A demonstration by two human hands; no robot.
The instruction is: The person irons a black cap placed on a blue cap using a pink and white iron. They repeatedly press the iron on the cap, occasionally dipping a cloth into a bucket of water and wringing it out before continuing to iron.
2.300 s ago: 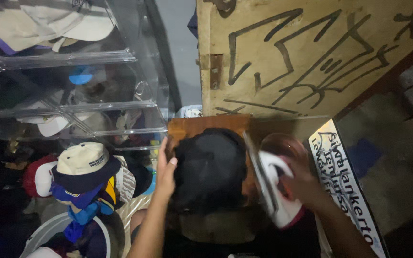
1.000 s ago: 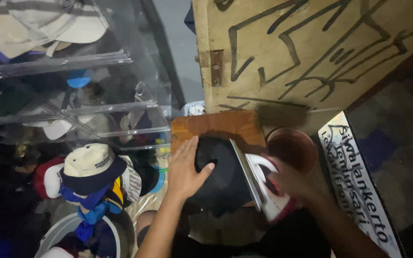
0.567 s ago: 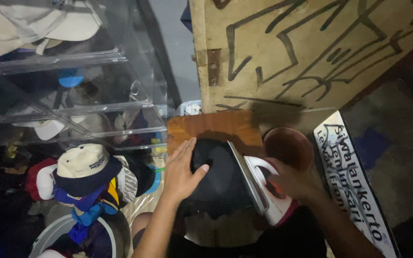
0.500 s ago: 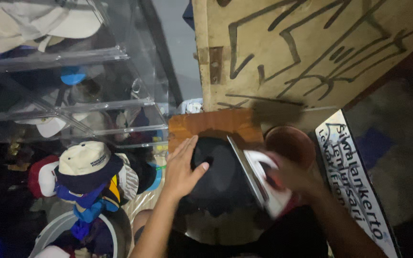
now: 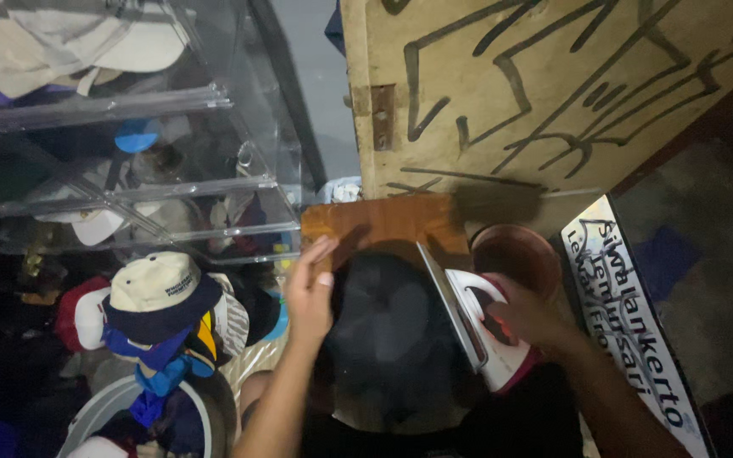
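Seen from above, a person works at a small wooden bench at the centre of the frame. A black cap lies just below centre, resting partly on the board. The left hand lies flat on the cap's left edge, fingers together and stretched toward the top of the frame, pressing rather than gripping. The right hand is wrapped around the handle of a white and red clothes iron, whose flat metal plate is tipped on edge against the cap's right side. The iron's long axis runs diagonally, with its pointed tip toward the upper left.

Just to the right of the iron sits a round reddish-brown bowl. Behind it, filling the upper right, leans a pale wooden board painted with black lines. A white sign lies along the right edge, partly cut off. On the left stand clear plastic shelves holding caps, and below them is a stack of caps topped by a cream and navy one.

The lower part of the frame is very dark, so the cap's lower edge and its brim are hard to make out.
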